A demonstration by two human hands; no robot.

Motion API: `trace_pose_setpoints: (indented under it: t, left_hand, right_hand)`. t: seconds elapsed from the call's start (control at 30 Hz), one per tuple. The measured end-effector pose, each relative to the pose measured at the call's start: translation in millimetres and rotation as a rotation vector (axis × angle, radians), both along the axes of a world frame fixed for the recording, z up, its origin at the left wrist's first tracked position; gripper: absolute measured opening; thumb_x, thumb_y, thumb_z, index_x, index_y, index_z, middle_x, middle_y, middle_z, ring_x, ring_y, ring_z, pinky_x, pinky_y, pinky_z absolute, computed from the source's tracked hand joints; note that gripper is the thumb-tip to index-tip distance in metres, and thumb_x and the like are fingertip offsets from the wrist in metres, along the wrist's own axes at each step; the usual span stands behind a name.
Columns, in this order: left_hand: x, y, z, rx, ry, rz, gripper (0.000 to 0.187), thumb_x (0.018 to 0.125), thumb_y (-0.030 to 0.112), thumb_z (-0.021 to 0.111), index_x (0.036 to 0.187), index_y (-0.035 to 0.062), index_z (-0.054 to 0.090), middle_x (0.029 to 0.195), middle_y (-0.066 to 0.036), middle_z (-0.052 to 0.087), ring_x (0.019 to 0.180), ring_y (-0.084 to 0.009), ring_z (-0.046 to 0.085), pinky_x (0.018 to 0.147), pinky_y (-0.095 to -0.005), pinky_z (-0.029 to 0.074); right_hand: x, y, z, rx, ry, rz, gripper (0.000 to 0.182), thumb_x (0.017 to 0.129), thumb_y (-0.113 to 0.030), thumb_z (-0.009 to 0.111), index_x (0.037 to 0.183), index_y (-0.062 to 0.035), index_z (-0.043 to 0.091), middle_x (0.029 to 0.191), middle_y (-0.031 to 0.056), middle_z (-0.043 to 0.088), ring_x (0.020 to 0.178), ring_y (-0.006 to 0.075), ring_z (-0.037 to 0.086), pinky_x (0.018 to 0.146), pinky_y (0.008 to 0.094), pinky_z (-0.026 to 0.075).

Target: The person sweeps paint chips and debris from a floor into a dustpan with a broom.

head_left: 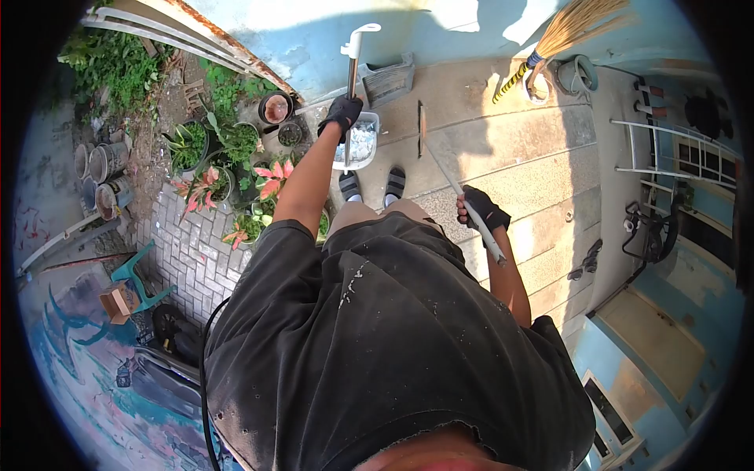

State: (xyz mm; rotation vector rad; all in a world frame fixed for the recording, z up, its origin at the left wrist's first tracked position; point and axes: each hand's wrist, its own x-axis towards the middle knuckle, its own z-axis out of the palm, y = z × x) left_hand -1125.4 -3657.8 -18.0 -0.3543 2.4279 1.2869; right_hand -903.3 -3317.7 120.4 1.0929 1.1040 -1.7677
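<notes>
My left hand [342, 114], in a black fingerless glove, is closed around a metal pole with a white hooked top [353, 77]. The pole's lower end reaches over a white plastic container [362, 140] that holds a pale, bluish-white material. On the right, my right hand [481, 210], gloved the same way, grips a long whitish stick [488, 240]. That stick slants from near my right side toward a thin dark bar [422, 129] on the paving; whether they are joined I cannot tell.
Potted plants [188, 145] stand at the left. A grey plastic piece [387, 81] leans by the blue wall. At the upper right are a straw broom [577, 30] and a grey bucket [577, 74]. A white metal rack [675, 149] stands farther right.
</notes>
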Motion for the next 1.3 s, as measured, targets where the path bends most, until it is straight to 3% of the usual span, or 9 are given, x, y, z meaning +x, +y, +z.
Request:
trace_pose_setpoints:
  t: [0.07,0.23,0.4,0.63,0.83,1.03,1.1,1.17,1.3]
  left_hand:
    - [2,3,8,-0.061,-0.025,-0.051,0.052,0.081,0.050,0.057,0.089,-0.0008,0.066,0.073,-0.018,0.063,0.076,-0.0275,0.063,0.068,-0.0395,0.046]
    - [6,3,28,-0.067,-0.055,-0.070,0.056,0.081,0.051,0.057,0.085,-0.0034,0.066,0.073,-0.020,0.063,0.077,-0.0280,0.064,0.068,-0.0393,0.047]
    - [5,-10,-6,-0.044,-0.064,-0.025,0.049,0.081,0.050,0.058,0.084,0.0007,0.065,0.069,-0.015,0.061,0.069,-0.0237,0.060,0.064,-0.0389,0.046]
    - [5,-11,-9,0.011,0.011,-0.099,0.044,0.081,0.047,0.060,0.077,0.0034,0.061,0.064,-0.007,0.055,0.063,-0.0160,0.050,0.060,-0.0365,0.043]
    - [7,-1,5,0.125,-0.033,0.052,0.044,0.081,0.047,0.061,0.074,0.0035,0.060,0.064,-0.004,0.053,0.064,-0.0140,0.045,0.058,-0.0359,0.041]
    - [2,-3,-9,0.038,-0.013,0.050,0.044,0.081,0.047,0.061,0.074,0.0036,0.060,0.067,-0.006,0.055,0.066,-0.0162,0.048,0.062,-0.0375,0.043]
    - [0,-2,-12,0.050,-0.020,0.049,0.043,0.080,0.047,0.061,0.076,0.0040,0.062,0.069,-0.007,0.057,0.068,-0.0170,0.049,0.064,-0.0379,0.043]
    - [0,0,-14,0.013,-0.074,0.057,0.043,0.079,0.045,0.059,0.088,0.0038,0.066,0.083,-0.019,0.066,0.085,-0.0353,0.063,0.074,-0.0420,0.047]
    - [-2,-2,-9,0.024,-0.102,0.087,0.047,0.079,0.048,0.060,0.085,0.0028,0.066,0.081,-0.019,0.066,0.084,-0.0367,0.063,0.073,-0.0423,0.047]
  right_hand:
    - [1,2,-1,0.006,0.001,-0.003,0.010,0.085,-0.011,0.048,0.084,-0.0095,0.038,0.064,0.0047,0.044,0.049,0.0146,0.043,0.044,0.0282,0.038]
    - [5,2,-4,-0.006,0.008,0.008,0.010,0.084,-0.010,0.048,0.086,-0.0102,0.038,0.064,0.0048,0.043,0.049,0.0152,0.043,0.043,0.0287,0.037]
    - [10,3,-9,-0.008,-0.021,-0.023,0.010,0.084,-0.010,0.047,0.087,-0.0105,0.037,0.064,0.0049,0.042,0.049,0.0151,0.042,0.042,0.0288,0.036]
    - [9,-1,-12,-0.045,-0.026,-0.019,0.010,0.086,-0.011,0.046,0.090,-0.0104,0.037,0.065,0.0045,0.043,0.049,0.0146,0.043,0.043,0.0281,0.037]
    - [8,-2,-10,-0.064,-0.023,-0.032,0.015,0.085,-0.010,0.048,0.096,-0.0114,0.036,0.064,0.0040,0.043,0.049,0.0140,0.043,0.043,0.0279,0.037]
    - [8,-1,-9,-0.060,0.002,-0.039,0.015,0.084,-0.009,0.050,0.091,-0.0116,0.036,0.064,0.0038,0.044,0.048,0.0135,0.043,0.042,0.0281,0.037]
    - [9,-1,-4,-0.049,0.060,-0.049,0.010,0.086,-0.010,0.050,0.083,-0.0067,0.041,0.065,0.0050,0.046,0.051,0.0138,0.046,0.043,0.0279,0.039]
    - [12,-2,-6,-0.038,0.038,-0.044,0.010,0.087,-0.012,0.049,0.084,-0.0062,0.042,0.064,0.0050,0.046,0.050,0.0140,0.046,0.042,0.0282,0.039]
    - [13,-2,-6,0.003,0.031,-0.061,0.013,0.090,-0.016,0.048,0.085,-0.0055,0.044,0.063,0.0048,0.046,0.049,0.0143,0.045,0.042,0.0287,0.039]
